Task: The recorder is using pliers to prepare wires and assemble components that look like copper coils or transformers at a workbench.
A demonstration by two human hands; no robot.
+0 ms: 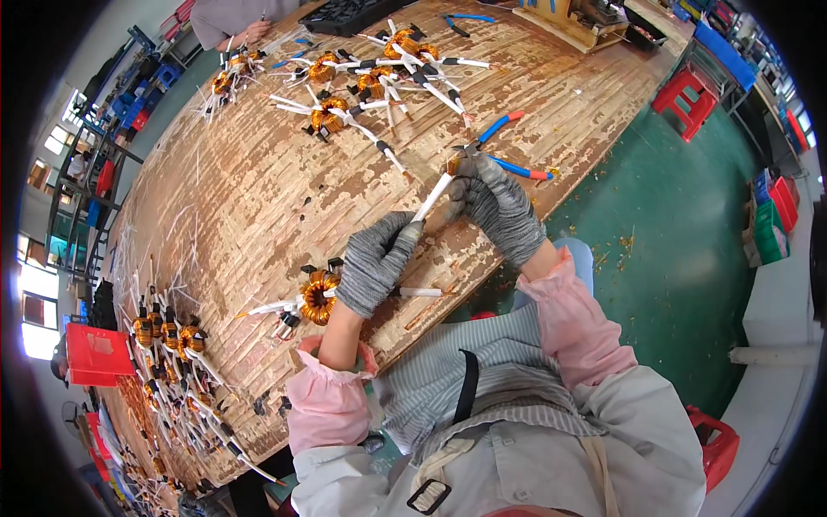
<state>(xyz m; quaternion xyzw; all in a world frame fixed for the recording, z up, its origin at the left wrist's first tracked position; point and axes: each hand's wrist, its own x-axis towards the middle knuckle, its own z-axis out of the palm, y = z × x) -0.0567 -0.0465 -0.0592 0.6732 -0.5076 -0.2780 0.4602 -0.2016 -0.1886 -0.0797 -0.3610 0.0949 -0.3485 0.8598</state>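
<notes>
Both of my hands wear grey knitted gloves. My left hand pinches a white-sleeved wire lead that slants up and to the right. The fingers of my right hand are closed at the lead's far end, where bare copper strands show; the fingertips partly hide them. Beneath my left wrist lies a copper-wound toroidal coil with white-sleeved leads spread to both sides. Just beyond my right hand, pliers with blue and red handles rest on the table, their jaws close to my fingers.
More coils with white and black sleeved leads lie at the far side of the worn wooden table. A heap of coils sits at left. Another person's hand is at the far edge. A red stool stands on the green floor.
</notes>
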